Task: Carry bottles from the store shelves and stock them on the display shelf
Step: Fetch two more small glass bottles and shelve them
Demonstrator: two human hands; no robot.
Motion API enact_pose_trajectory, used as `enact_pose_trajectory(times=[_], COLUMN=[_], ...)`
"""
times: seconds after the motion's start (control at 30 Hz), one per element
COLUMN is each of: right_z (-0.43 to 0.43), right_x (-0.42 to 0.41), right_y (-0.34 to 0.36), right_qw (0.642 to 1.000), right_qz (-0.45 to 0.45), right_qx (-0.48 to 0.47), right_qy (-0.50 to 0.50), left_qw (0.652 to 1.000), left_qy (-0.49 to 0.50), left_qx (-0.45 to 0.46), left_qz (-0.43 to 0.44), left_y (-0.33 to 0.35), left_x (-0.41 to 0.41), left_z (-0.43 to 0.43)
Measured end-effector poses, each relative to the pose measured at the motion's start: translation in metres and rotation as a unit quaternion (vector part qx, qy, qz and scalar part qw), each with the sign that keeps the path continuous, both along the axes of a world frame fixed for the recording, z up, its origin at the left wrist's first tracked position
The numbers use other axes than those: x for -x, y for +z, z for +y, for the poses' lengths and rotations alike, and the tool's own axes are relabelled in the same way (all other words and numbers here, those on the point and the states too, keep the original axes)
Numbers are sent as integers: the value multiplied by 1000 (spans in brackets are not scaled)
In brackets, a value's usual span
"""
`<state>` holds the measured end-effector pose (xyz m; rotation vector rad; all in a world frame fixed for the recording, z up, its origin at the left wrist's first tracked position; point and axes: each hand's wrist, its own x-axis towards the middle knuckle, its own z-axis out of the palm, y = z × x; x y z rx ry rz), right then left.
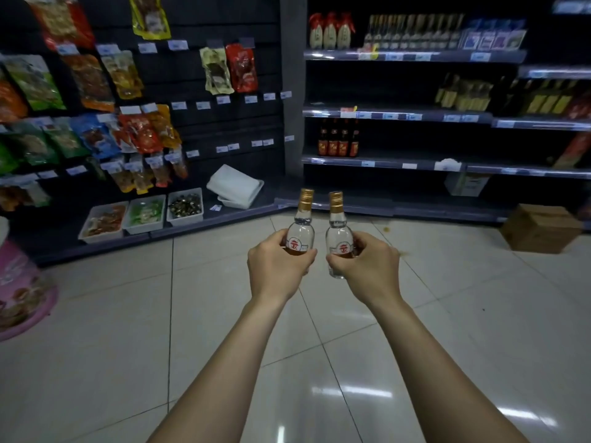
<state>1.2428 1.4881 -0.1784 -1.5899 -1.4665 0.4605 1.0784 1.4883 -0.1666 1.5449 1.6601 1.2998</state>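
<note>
My left hand grips a small clear bottle with a gold cap and a red-and-white label, held upright. My right hand grips a matching second bottle, also upright. Both bottles are held side by side above the tiled floor, a little apart, with my arms stretched forward. Ahead on the right stands a dark shelf unit with grey shelf edges. Several dark bottles with red labels stand on its third shelf at the left.
Snack packets hang on the left wall rack, with white trays of goods below. A cardboard box sits on the floor at the right. A pink display stand is at the far left. Open tiled floor lies ahead.
</note>
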Motion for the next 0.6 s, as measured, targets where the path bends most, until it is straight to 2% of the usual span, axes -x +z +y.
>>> enact_pose_trajectory(times=[0.23, 0.6], right_z=[135, 415], right_x=[-88, -214], right_y=[-9, 8], right_qw=[1000, 999], right_qz=[22, 24], right_qx=[8, 6], right_qy=[-14, -35], left_qw=[1000, 1000], left_qy=[3, -14], left_qx=[14, 1], left_qz=[0, -23], left_y=[-13, 5], left_x=[-81, -209], left_z=[141, 429])
